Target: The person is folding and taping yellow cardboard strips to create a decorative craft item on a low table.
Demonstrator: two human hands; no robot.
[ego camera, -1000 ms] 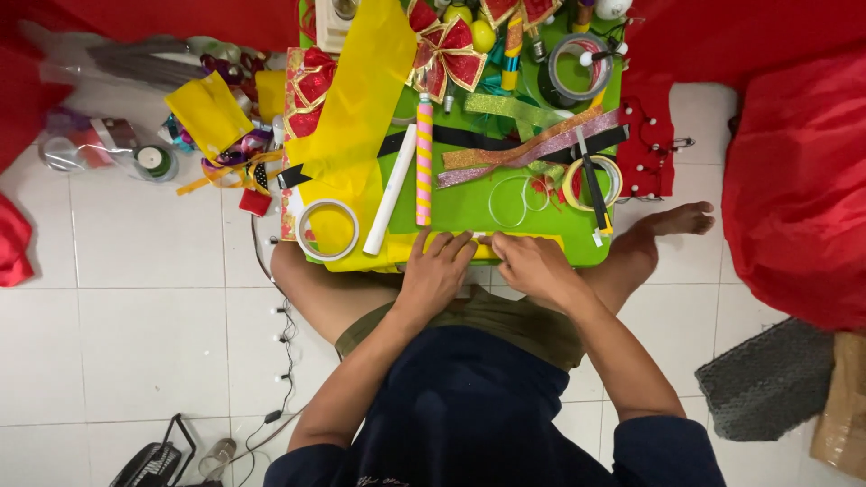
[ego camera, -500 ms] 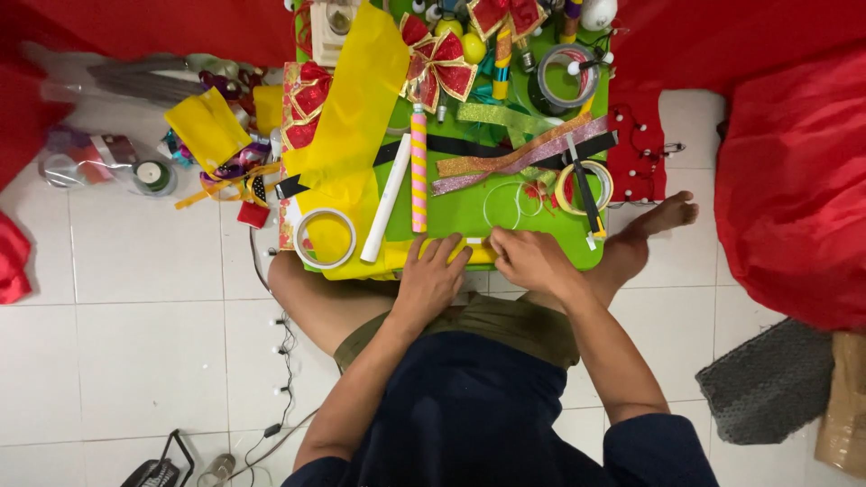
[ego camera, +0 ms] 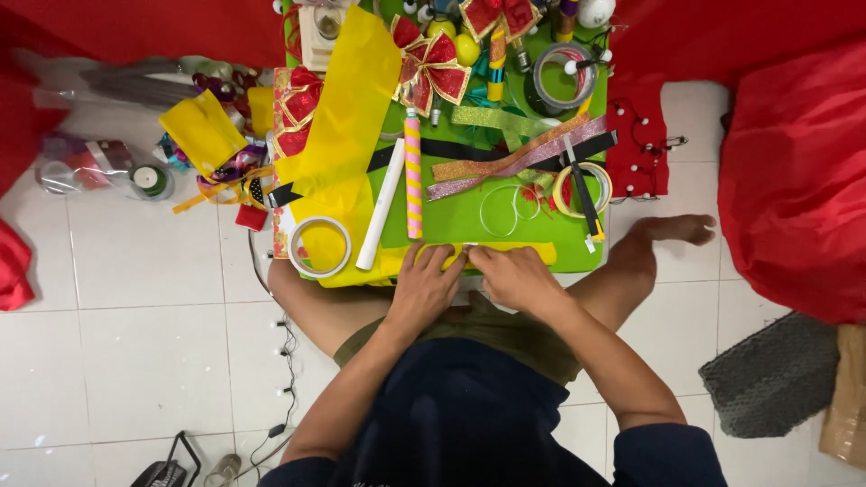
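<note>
Where yellow strip (ego camera: 505, 251) lies left-right along board edge — left hand (ego camera: 424, 287), right hand (ego camera: 514, 278) pinch it.

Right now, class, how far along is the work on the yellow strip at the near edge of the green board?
Done: supplies are laid out on the green board, including a tape roll, white tube and striped stick. In hand: the left hand and right hand press a yellow strip at the board's near edge. Left: the glitter ribbons and red bow lie untouched.
</note>
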